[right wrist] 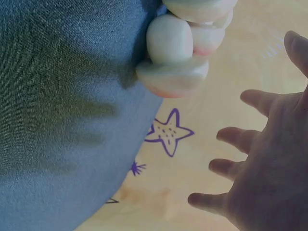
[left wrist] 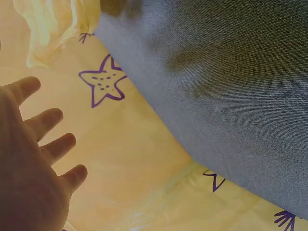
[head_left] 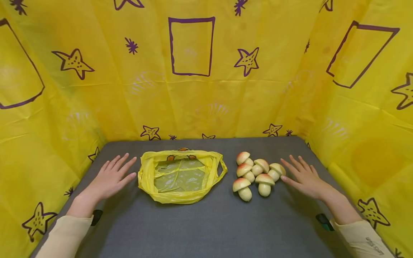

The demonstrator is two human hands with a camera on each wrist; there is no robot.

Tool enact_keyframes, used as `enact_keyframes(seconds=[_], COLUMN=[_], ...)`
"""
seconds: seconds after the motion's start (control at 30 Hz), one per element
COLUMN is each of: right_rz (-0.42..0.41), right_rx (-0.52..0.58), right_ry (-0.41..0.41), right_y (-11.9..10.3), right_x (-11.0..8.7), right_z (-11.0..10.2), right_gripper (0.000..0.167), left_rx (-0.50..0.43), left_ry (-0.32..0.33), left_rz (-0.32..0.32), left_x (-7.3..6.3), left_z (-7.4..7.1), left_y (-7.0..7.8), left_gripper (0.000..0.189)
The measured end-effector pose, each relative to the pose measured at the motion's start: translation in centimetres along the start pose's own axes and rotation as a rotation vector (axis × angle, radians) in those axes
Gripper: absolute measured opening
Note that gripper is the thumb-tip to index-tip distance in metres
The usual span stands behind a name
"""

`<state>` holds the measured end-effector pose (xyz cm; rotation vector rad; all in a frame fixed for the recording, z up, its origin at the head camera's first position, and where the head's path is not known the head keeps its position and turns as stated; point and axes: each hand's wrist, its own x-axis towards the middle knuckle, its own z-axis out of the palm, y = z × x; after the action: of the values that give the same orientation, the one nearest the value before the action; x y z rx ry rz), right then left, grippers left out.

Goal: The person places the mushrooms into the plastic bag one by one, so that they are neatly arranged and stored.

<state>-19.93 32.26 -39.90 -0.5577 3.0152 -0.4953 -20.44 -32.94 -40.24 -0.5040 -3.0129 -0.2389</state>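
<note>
Holding wide my empty left hand (head_left: 111,181) beside the bag (head_left: 180,198) and empty right hand (head_left: 304,181) beside the mushrooms (head_left: 264,179), I should avoid nudging either.

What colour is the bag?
The bag is yellow, with a few orange marks by its far edge; the head view shows it best.

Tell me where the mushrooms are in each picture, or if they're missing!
Head: the mushrooms are right of centre, below the middle.
Left wrist: not in it.
Right wrist: at the top, slightly right of centre, cut off by the top edge.
Shared landmark: the grey table against the yellow cloth with purple starfish.
</note>
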Motion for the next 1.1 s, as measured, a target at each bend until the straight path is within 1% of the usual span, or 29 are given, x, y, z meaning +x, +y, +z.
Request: enact_keyframes(seconds=[0.23,0.4,0.57,0.67,0.8,1.0,1.1], right_rz=[-0.029,-0.063,-0.084,-0.094,-0.103,-0.109,-0.122], right_rx=[-0.001,0.020,0.079,0.090,0.095,0.108,0.103], right_ry=[0.032,0.072,0.108,0.146,0.209,0.279,0.308], right_y=[-0.1,-0.2,-0.4,-0.5,-0.7,-1.0,-1.2], right_x=[0.3,0.4,0.4,0.4,0.2,-0.2,-0.4], right_z=[0.4,0.6,1.0,1.4,2.0,2.6,2.8], right_gripper=[0.072,0.073,0.075,0.074,0.071,0.070,0.070], left_rx=[-0.013,-0.049,-0.124,-0.181,-0.240,-0.316,-0.334], left_ry=[0.035,0.066,0.088,0.112,0.145,0.200,0.231], left_rz=[0.006,0.022,0.020,0.016,-0.011,-0.089,-0.129], left_x=[-0.1,-0.1,-0.3,-0.3,-0.3,-0.3,-0.3], left_z=[-0.1,0.0,0.3,0.6,1.1,1.5,1.8], left_y=[-0.1,0.0,0.4,0.6,0.8,1.5,1.9], left_gripper=[0.066,0.066,0.067,0.066,0.064,0.061,0.059])
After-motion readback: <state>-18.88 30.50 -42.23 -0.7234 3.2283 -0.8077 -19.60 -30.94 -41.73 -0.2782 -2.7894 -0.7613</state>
